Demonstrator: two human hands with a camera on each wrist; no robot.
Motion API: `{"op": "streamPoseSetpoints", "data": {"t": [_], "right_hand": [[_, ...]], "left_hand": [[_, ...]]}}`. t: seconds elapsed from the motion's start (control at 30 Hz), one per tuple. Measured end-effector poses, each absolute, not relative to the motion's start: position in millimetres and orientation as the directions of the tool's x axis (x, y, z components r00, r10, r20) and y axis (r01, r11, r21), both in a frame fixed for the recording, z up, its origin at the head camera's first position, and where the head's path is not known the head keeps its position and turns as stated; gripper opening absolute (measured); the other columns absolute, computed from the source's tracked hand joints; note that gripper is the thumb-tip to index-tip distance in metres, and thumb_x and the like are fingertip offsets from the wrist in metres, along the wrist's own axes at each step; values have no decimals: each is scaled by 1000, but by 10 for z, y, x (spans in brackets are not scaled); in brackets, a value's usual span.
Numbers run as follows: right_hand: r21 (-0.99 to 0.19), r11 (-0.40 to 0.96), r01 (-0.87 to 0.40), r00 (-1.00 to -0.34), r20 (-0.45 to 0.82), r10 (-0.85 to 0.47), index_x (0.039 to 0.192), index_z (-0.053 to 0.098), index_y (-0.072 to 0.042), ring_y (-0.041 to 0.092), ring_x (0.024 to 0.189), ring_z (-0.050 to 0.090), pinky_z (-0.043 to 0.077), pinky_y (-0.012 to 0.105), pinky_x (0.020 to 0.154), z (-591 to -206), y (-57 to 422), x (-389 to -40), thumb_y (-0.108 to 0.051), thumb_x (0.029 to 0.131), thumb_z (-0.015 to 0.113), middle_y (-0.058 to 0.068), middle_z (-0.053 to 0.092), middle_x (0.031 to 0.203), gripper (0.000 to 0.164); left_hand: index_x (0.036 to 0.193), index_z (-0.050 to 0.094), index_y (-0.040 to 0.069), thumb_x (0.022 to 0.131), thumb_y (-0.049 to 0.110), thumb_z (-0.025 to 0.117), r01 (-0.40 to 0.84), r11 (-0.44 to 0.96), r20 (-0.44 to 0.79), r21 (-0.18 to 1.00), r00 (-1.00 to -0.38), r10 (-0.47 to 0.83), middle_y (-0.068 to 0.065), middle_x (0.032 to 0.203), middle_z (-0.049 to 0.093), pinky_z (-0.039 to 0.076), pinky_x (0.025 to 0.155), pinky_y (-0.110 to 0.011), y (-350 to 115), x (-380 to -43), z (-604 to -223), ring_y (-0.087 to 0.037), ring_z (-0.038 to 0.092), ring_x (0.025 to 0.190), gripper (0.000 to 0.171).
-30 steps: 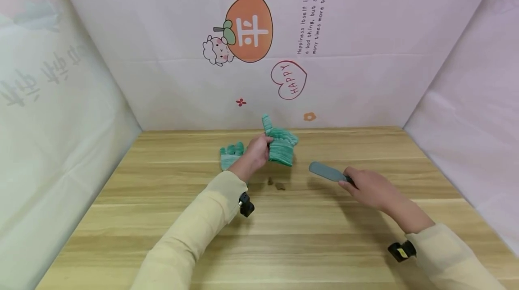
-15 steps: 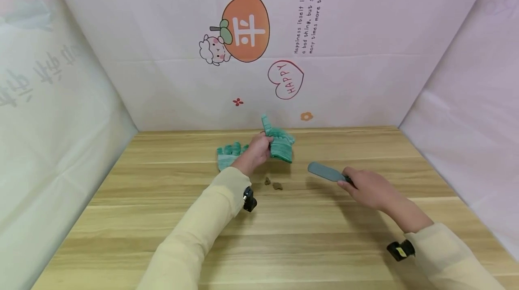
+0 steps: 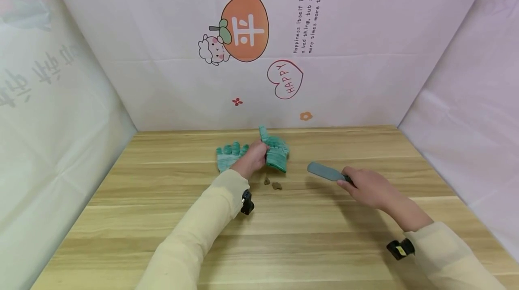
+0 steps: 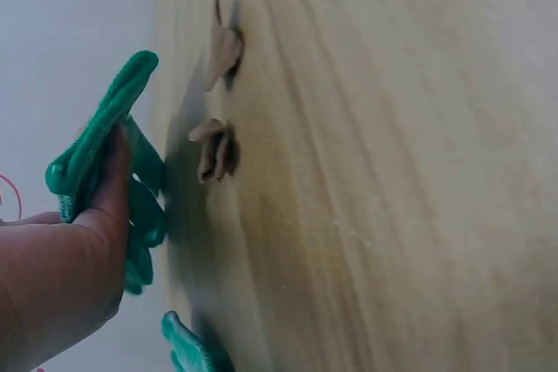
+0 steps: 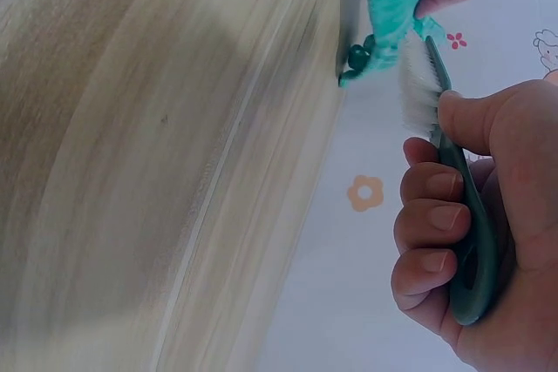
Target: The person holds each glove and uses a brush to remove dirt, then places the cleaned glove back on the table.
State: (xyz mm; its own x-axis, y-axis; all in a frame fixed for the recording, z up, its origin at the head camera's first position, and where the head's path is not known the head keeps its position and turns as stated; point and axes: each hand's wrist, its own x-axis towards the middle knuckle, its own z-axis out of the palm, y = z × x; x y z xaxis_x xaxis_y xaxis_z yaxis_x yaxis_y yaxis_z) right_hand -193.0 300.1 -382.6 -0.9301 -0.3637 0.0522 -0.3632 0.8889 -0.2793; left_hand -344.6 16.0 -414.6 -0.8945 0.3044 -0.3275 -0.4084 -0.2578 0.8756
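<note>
My left hand pinches a green knitted glove, held above the far part of the table with its cuff hanging toward the front. In the left wrist view the glove is folded around the thumb. A second green glove lies flat just left of this hand, partly covered by it. Two small brown crumpled pieces, like dry leaves, lie in front of the held glove. Off to the right, my right hand grips a grey-green brush by its handle; white bristles show in the right wrist view.
The wooden table ends at a printed white cloth wall close behind the gloves. Cloth walls also stand at the left and right sides.
My left hand has lowered the held glove a little toward the table, and its cuff has come slightly forward. The right hand with the brush has stayed in place.
</note>
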Motion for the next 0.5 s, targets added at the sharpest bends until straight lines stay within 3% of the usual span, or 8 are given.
{"op": "streamPoseSetpoints", "data": {"t": [0.17, 0.27, 0.5], "right_hand": [[-275, 890, -364, -930, 50, -364, 95, 55, -8, 10, 55, 40, 34, 29, 51, -3823, 3000, -1930, -27, 99, 57, -5, 43, 64, 19], [-270, 891, -366, -929, 51, -366, 95, 55, -8, 10, 55, 40, 34, 28, 51, -3826, 2999, -1932, -26, 99, 57, -5, 43, 64, 19], [-276, 891, -360, -931, 45, -362, 96, 56, -7, 10, 55, 40, 34, 28, 51, -3825, 2998, -1932, -26, 99, 57, -5, 44, 64, 19]], "left_hand": [[157, 2, 11, 99, -7, 32, -421, -221, -355, 880, -890, 285, -16, 159, 8, 38, 102, -38, 137, -3455, -4219, -31, 28, 136, 67], [156, 0, 11, 100, -6, 30, -431, -209, -373, 878, -889, 266, -16, 160, 4, 32, 108, -42, 129, -3410, -4177, -33, 20, 141, 66], [155, -3, 6, 100, -6, 32, -437, -202, -384, 877, -888, 253, -15, 160, 0, 31, 101, -36, 128, -3413, -4214, -28, 18, 139, 66]]}}
